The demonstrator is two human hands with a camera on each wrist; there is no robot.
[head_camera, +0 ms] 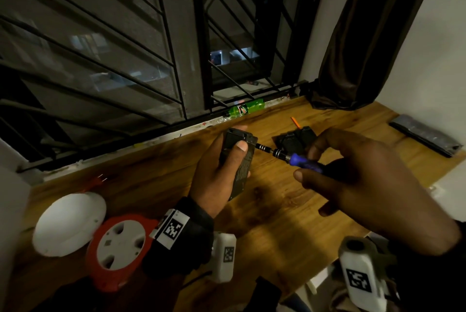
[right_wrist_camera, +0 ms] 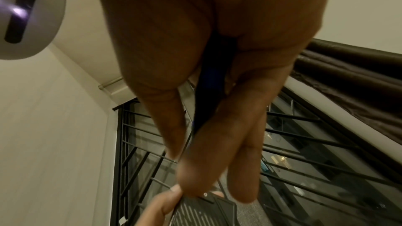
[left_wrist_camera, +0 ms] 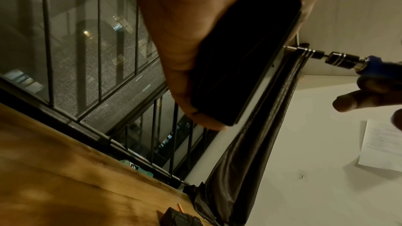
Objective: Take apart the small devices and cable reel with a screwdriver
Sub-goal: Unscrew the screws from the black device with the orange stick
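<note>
Item 1: my left hand (head_camera: 216, 173), raised above the wooden table (head_camera: 277, 210), fingers and thumb curled round a small black device (head_camera: 238, 160), which it holds on edge with the thumb across the near face.

Item 2: my right hand (head_camera: 360, 180), fingers closed on the blue handle of a screwdriver (head_camera: 297, 160). The metal shaft runs left from the handle, and its tip meets the upper right side of the small black device. The left wrist view shows the same contact, the tip against the device's (left_wrist_camera: 239, 57) edge.

Item 3: cable reel (head_camera: 118, 246), red rim with a white centre, lying flat on the table near its left front, partly behind my left wrist.

Item 4: a white domed cover (head_camera: 68, 223), just left of the reel and touching or overlapping it; I cannot tell which.

Item 5: a second black device (head_camera: 295, 139), on the table beyond the screwdriver, apparently opened; detail too dark to read.

Item 6: a thin orange piece (head_camera: 295, 122), just behind item 5.

Item 7: a green bottle (head_camera: 245, 108), lying on its side along the window sill.

Item 8: a dark flat pack (head_camera: 426, 139), far right of the table.

Item 9: a dark curtain (head_camera: 373, 34), hanging at the right of the barred window.
</note>
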